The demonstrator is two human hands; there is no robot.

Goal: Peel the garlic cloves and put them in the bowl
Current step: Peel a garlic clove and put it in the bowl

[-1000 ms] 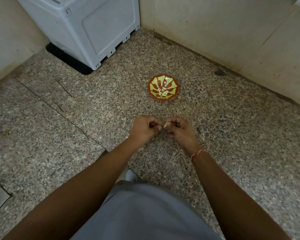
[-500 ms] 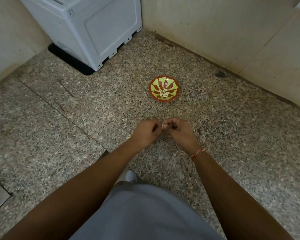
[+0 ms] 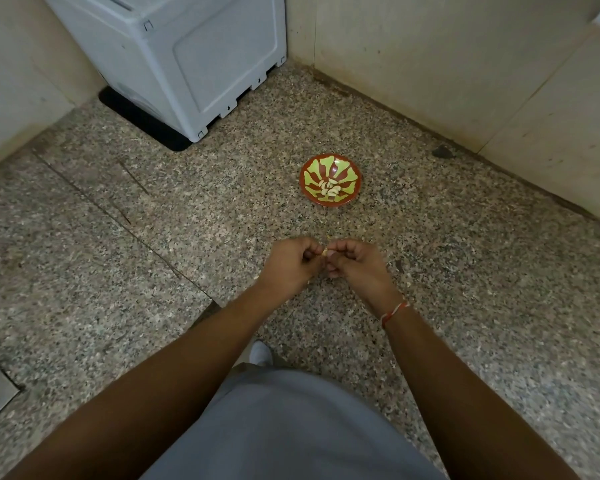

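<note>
While a clove [image 3: 324, 252] is pinched by both hands [image 3: 291, 268] [image 3: 357, 268], it could be dropped short of the bowl [image 3: 330, 164].

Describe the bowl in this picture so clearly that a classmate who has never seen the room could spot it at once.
Start at the big grey-white appliance in the far corner of the speckled stone floor. Move right along the floor, toward the beige wall, and the bowl sits alone there, beyond the person's hands. It is small, round, red-brown with yellow-green wedges fanning from its centre, and holds pale peeled garlic cloves.
</note>
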